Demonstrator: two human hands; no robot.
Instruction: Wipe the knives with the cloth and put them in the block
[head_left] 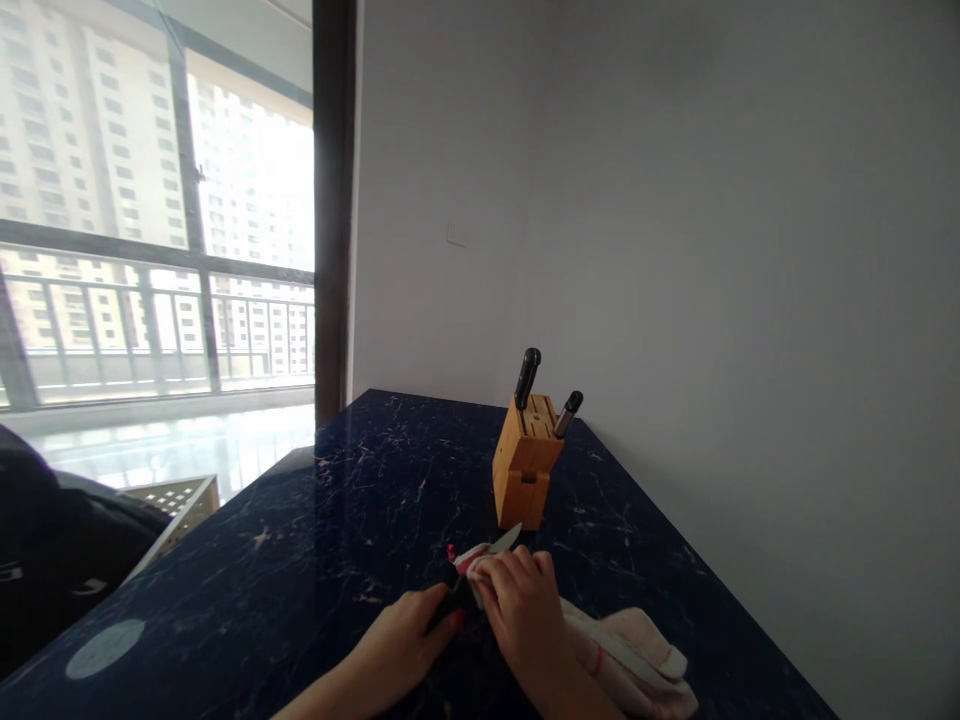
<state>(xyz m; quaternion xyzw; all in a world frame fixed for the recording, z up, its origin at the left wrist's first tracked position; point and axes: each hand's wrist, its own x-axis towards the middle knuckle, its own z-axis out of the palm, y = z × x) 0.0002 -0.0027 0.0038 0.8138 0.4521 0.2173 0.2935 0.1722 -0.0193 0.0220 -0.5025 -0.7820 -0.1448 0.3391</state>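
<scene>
My left hand (409, 632) is closed around the black handle of a knife (507, 538), whose blade points away and to the right. My right hand (523, 603) pinches part of a white cloth with red trim (626, 650) against the blade. The fold of cloth covers the middle of the blade, and only the tip sticks out past it. The rest of the cloth lies bunched on the table under and right of my right wrist. Just beyond the knife tip stands a wooden knife block (523, 470).
Two black-handled tools, a knife (528, 376) and another handle with a metal collar (568, 413), stand in the block's slots. The dark blue marbled table (375, 470) meets a grey wall. A pale oval patch (105, 648) marks its left side. Left of it are a black bag-like item (60, 560) and a window.
</scene>
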